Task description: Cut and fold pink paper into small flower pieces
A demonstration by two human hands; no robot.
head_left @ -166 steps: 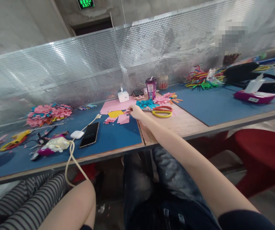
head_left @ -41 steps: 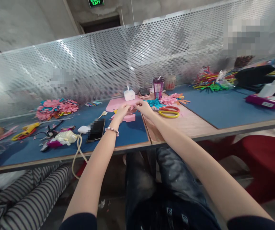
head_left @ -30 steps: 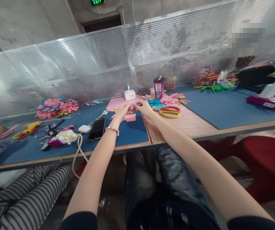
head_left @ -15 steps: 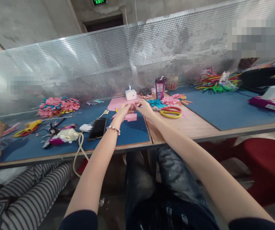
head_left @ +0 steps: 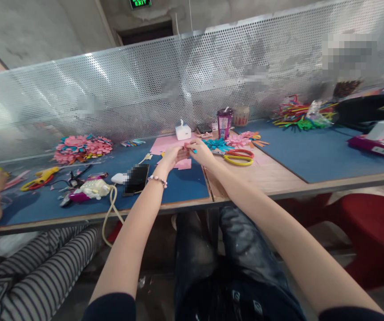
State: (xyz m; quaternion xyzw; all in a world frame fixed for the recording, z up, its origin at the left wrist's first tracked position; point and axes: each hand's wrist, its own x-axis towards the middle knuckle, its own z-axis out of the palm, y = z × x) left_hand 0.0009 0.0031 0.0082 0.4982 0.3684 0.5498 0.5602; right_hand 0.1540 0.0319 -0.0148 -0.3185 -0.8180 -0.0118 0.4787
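Note:
Both my arms reach far out over the blue mat. My left hand, with a bead bracelet on the wrist, and my right hand meet and pinch a small pink paper piece between their fingertips. Under them lie more pink paper pieces and a large pink sheet. Red and yellow scissors lie just right of my right hand, beside a blue paper flower and a pink paper flower.
A phone, a white charger and cable and a purple cup stand on the table. A pile of pink paper flowers lies at the left. Another person in striped trousers sits left. A red chair is right.
Five seconds ago only my right hand was at the paper. My left hand has since come up to join it, and both have stayed pinched on the pink piece with little movement.

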